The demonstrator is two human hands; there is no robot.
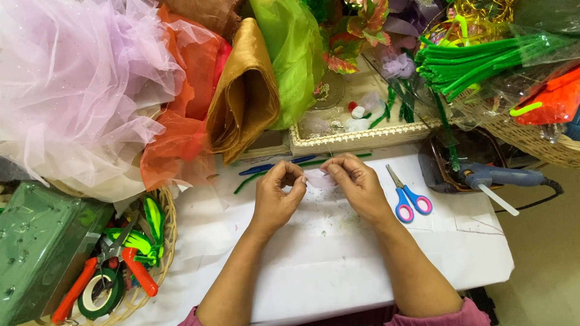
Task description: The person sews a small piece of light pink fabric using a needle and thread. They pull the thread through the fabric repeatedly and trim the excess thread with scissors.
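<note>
- The left hand (pixel 275 196) and right hand (pixel 357 184) meet over the middle of the white desk (pixel 338 265), toward its far edge.
- Both sets of fingers pinch a small pale lilac scrap of fabric (pixel 318 178), held between the hands just above the desktop.
- Blue-and-pink scissors (pixel 408 196) lie just right of the right hand.
- A glue gun (pixel 498 178) rests at the far right corner.
- Green pipe cleaners (pixel 477 60) lie beyond it in a basket.
- Orange-handled pliers (pixel 124 265) sit in a basket at the left edge.
</note>
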